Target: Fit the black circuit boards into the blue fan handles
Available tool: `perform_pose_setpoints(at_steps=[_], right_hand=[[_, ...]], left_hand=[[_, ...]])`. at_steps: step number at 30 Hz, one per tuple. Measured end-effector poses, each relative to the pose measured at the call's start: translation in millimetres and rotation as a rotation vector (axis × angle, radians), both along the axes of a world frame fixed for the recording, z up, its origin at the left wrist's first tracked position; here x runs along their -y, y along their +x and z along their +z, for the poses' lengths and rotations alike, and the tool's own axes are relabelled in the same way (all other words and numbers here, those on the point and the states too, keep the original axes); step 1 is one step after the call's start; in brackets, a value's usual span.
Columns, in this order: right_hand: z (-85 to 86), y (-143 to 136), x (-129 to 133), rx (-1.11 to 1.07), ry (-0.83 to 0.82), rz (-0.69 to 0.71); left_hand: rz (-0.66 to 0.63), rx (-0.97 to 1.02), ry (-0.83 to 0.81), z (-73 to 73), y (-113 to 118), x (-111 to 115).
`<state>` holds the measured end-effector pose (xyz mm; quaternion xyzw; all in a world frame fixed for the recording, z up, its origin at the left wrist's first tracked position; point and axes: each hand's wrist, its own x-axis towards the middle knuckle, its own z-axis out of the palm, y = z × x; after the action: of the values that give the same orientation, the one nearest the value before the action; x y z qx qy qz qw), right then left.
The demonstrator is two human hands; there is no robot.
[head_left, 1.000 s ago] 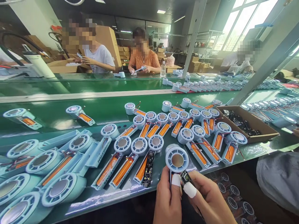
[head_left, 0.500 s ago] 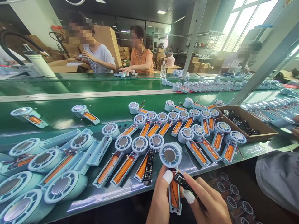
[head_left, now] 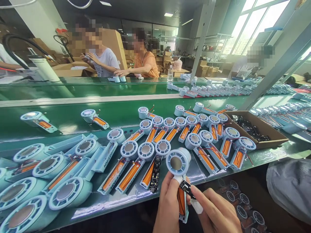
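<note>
My left hand (head_left: 168,202) is wrapped round a light blue fan (head_left: 178,161), its round head up and its orange battery facing me in the open handle. White covers sit on the thumb and a right-hand fingertip. My right hand (head_left: 213,207) pinches a small black circuit board (head_left: 187,187) over the upper end of that handle. The board is tilted, and its lower end is hidden by my fingers. Another circuit board (head_left: 155,174) lies on a fan just left of my hands.
Rows of open fans (head_left: 128,149) cover the bench (head_left: 116,207). A cardboard box (head_left: 272,142) of black boards stands right. More fans lie on the green belt (head_left: 121,110). People work across it; a grey-clothed person (head_left: 291,184) is close at right.
The held fan has turned slightly, and my left thumb has moved up to its neck. Fans on the green belt have shifted right. Across the belt, a person's hands have moved left with blue parts.
</note>
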<state>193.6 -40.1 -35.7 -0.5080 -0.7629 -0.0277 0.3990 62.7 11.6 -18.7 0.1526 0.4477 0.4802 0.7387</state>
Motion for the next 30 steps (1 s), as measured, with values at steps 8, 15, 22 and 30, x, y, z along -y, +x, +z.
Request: perform_pose_setpoints(at_steps=[8, 15, 22, 30], right_hand=[[-11.0, -7, -7, -0.172, -0.108, -0.087], [0.1, -7, -13, 0.029, -0.171, -0.080], [7.6, 7, -12, 0.343, -0.224, -0.014], [-1.2, 5, -15, 0.247, -0.183, -0.069]], left_hand=[[0.010, -0.025, 0.113, -14.1, 6, 11], [0.021, -0.460, 0.197, -15.5, 21, 25], [-0.017, -0.454, 0.181, -12.7, 16, 17], [-0.198, -0.611, 0.288, -2.8, 6, 5]])
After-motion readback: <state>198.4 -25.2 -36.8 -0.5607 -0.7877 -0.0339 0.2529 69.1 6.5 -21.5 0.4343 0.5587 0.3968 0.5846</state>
